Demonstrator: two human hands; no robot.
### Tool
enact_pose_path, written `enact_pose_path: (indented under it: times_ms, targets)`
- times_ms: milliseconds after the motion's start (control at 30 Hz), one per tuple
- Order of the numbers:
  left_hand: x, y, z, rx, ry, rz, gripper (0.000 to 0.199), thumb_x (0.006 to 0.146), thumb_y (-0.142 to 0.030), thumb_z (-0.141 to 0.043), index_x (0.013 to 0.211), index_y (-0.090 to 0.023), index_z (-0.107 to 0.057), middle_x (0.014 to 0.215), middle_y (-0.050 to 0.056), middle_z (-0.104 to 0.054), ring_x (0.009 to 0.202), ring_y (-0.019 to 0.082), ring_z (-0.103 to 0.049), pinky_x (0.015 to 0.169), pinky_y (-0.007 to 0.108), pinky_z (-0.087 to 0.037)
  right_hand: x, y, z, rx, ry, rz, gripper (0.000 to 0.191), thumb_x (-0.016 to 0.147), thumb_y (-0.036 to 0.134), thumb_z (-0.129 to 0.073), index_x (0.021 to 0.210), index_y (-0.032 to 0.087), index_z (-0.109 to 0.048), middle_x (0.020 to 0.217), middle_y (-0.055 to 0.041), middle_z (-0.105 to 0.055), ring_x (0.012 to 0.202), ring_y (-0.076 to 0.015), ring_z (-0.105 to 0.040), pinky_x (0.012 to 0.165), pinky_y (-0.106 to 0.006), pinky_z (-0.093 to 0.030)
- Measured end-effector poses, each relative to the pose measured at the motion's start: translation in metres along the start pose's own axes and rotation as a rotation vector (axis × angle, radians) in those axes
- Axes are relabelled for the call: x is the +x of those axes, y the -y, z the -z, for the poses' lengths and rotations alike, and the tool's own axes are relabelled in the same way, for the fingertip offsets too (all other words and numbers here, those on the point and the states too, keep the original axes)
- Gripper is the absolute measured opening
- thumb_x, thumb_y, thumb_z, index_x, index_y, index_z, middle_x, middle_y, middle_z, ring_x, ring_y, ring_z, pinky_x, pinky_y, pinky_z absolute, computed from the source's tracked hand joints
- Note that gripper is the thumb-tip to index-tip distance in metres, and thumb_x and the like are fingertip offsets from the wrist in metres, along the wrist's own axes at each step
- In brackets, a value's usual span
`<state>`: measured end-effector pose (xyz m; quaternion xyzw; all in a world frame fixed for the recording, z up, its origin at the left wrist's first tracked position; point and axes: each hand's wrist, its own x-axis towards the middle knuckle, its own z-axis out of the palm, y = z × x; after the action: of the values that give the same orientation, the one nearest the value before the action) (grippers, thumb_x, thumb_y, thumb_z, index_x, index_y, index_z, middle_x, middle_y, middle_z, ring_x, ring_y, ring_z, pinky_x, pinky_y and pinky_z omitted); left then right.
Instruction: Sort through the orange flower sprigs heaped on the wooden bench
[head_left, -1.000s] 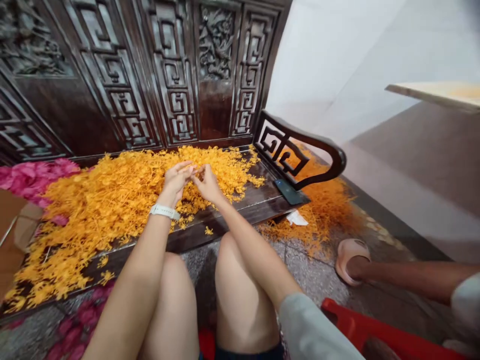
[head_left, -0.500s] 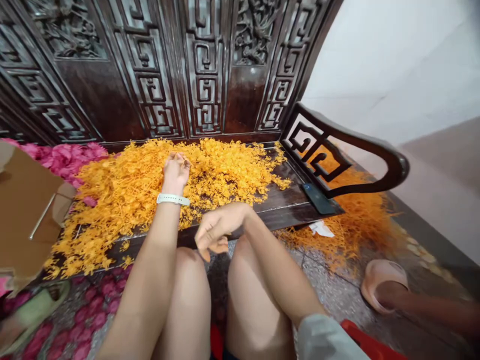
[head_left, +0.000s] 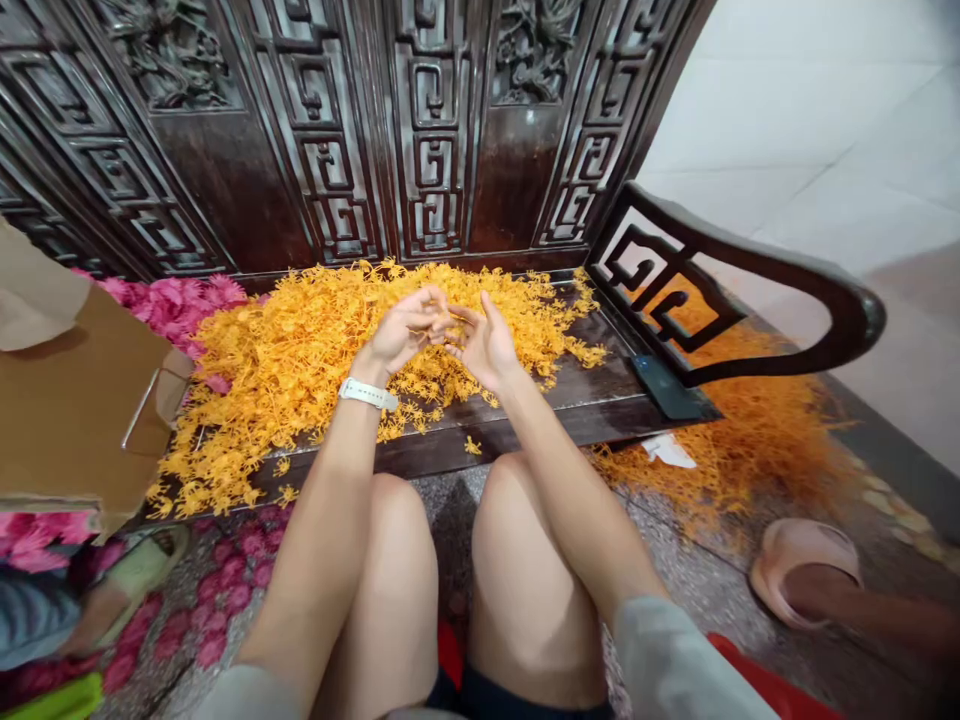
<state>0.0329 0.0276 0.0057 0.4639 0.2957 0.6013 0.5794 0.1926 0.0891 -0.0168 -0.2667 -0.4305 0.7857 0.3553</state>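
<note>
My left hand [head_left: 406, 328], with a pale watch band [head_left: 368, 393] at its wrist, is over the heap of orange-yellow artificial flowers [head_left: 285, 345] on the dark wooden bench. Its fingers are bent together; whatever they pinch is too small to make out. Facing it, my right hand [head_left: 489, 345] has its thumb raised apart from its fingers, which reach toward the left fingertips. I cannot tell whether the fingertips touch. One loose yellow flower [head_left: 472, 446] lies on the front edge of the bench [head_left: 420, 455].
A cardboard box [head_left: 82, 400] stands at left beside pink flowers [head_left: 176, 310]. A phone [head_left: 667, 387] lies by the carved armrest [head_left: 787, 260]. Orange strands [head_left: 765, 440] cover floor at right, near another person's slippered foot [head_left: 814, 575]. Pink pieces [head_left: 217, 600] lie on the floor.
My right hand has risen from above my knees to the flower heap and now faces my left hand. The view has shifted slightly left.
</note>
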Motion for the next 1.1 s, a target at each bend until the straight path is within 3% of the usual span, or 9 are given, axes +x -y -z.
enact_pose_path:
  times_ms: [167, 300, 367, 467, 567, 700, 800, 967, 1100]
  targets:
    - [0.005, 0.016, -0.007, 0.43, 0.182, 0.285, 0.024, 0.078, -0.002, -0.065, 0.093, -0.021, -0.061, 0.071, 0.001, -0.064, 0.064, 0.013, -0.057, 0.061, 0.026, -0.045, 0.007, -0.01, 0.005, -0.084, 0.002, 0.038, 0.043, 0.089, 0.058, -0.082, 0.079, 0.023, -0.059, 0.069, 0.002, -0.056, 0.062, -0.0142, -0.052, 0.058, -0.031, -0.043]
    - [0.0, 0.01, -0.006, 0.525, 0.164, 0.307, 0.02, 0.082, -0.019, -0.08, 0.102, -0.021, -0.074, 0.115, 0.012, -0.075, 0.09, 0.02, -0.071, 0.07, 0.03, -0.059, 0.018, -0.012, 0.021, -0.159, -0.133, 0.137, 0.035, 0.093, 0.053, -0.08, 0.088, 0.022, -0.067, 0.08, 0.0007, -0.061, 0.068, -0.0144, -0.053, 0.062, -0.03, -0.042]
    - [-0.002, 0.007, 0.001, 0.51, 0.057, 0.259, 0.02, 0.085, -0.026, -0.083, 0.104, -0.021, -0.078, 0.125, 0.014, -0.074, 0.091, 0.02, -0.073, 0.072, 0.031, -0.061, 0.026, -0.013, 0.03, -0.247, -0.22, 0.236, 0.036, 0.096, 0.054, -0.077, 0.085, 0.021, -0.067, 0.084, -0.0003, -0.062, 0.077, -0.015, -0.054, 0.072, -0.031, -0.046]
    - [-0.003, 0.013, 0.023, 0.513, -0.309, 0.108, 0.014, 0.095, -0.03, -0.075, 0.107, -0.022, -0.079, 0.122, 0.014, -0.075, 0.082, 0.017, -0.072, 0.072, 0.031, -0.061, 0.034, -0.015, 0.037, -0.358, -0.314, 0.337, 0.038, 0.102, 0.048, -0.072, 0.077, 0.021, -0.063, 0.083, -0.0018, -0.061, 0.088, -0.0166, -0.055, 0.084, -0.032, -0.046]
    - [-0.001, 0.028, 0.048, 0.632, -0.62, 0.075, 0.019, 0.102, -0.028, -0.064, 0.116, -0.022, -0.076, 0.131, 0.016, -0.074, 0.104, 0.025, -0.075, 0.089, 0.041, -0.064, 0.032, -0.014, 0.033, -0.278, -0.234, 0.306, 0.039, 0.104, 0.05, -0.067, 0.078, 0.022, -0.059, 0.078, -0.0016, -0.058, 0.078, -0.0161, -0.055, 0.075, -0.032, -0.047]
    - [0.0, 0.046, 0.07, 0.826, -0.64, 0.146, 0.051, 0.1, -0.031, -0.073, 0.149, -0.022, -0.064, 0.171, 0.017, -0.049, 0.162, 0.035, -0.04, 0.134, 0.053, -0.032, 0.018, -0.002, 0.022, -0.087, -0.126, 0.273, 0.044, 0.101, 0.061, -0.068, 0.082, 0.024, -0.055, 0.067, 0.0027, -0.047, 0.061, -0.0122, -0.047, 0.06, -0.027, -0.044]
    - [-0.003, 0.049, 0.088, 0.834, -0.722, 0.088, 0.073, 0.098, -0.04, -0.077, 0.163, -0.023, -0.051, 0.182, 0.015, -0.03, 0.172, 0.036, -0.017, 0.139, 0.05, -0.019, 0.007, 0.014, 0.022, -0.006, -0.184, 0.321, 0.043, 0.101, 0.065, -0.067, 0.087, 0.026, -0.054, 0.062, 0.0056, -0.038, 0.055, -0.012, -0.04, 0.052, -0.025, -0.041]
    - [-0.02, 0.045, 0.118, 0.894, -0.955, 0.111, 0.081, 0.098, -0.027, -0.076, 0.166, -0.005, -0.039, 0.182, 0.025, -0.021, 0.172, 0.036, -0.014, 0.14, 0.045, -0.015, -0.007, 0.035, 0.041, 0.034, -0.242, 0.402, 0.04, 0.104, 0.065, -0.063, 0.091, 0.028, -0.055, 0.06, 0.0068, -0.034, 0.051, -0.0117, -0.039, 0.05, -0.025, -0.04]
    - [-0.026, 0.024, 0.103, 1.063, -0.96, 0.015, 0.055, 0.093, -0.029, -0.082, 0.136, 0.0, -0.064, 0.16, 0.031, -0.052, 0.16, 0.045, -0.037, 0.134, 0.055, -0.023, -0.012, 0.036, 0.051, -0.047, -0.238, 0.403, 0.042, 0.099, 0.071, -0.067, 0.099, 0.029, -0.061, 0.065, 0.0047, -0.045, 0.06, -0.0127, -0.05, 0.055, -0.025, -0.045]
